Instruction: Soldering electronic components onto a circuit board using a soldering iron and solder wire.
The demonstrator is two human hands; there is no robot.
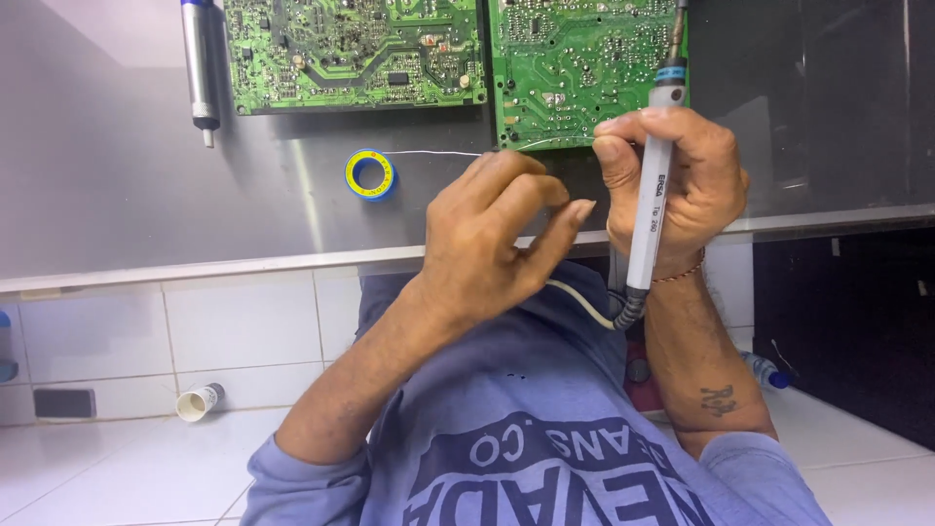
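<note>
The right hand point(682, 180) grips a white soldering iron point(651, 195) upright, its tip pointing far toward the right circuit board point(584, 68). The left hand point(497, 234), just beside it, pinches the thin solder wire point(429, 153) running left to its yellow spool point(370, 174) on the counter point(146, 214).

A round solder spool with a yellow and blue paper label point(370, 174) lies flat on the grey metal worktop point(117, 195), just below the left green circuit board point(351, 54).

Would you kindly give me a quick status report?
Right hand gripping soldering iron, tip at circuit board. Left hand pinching solder wire. Nothing in the way.
</note>
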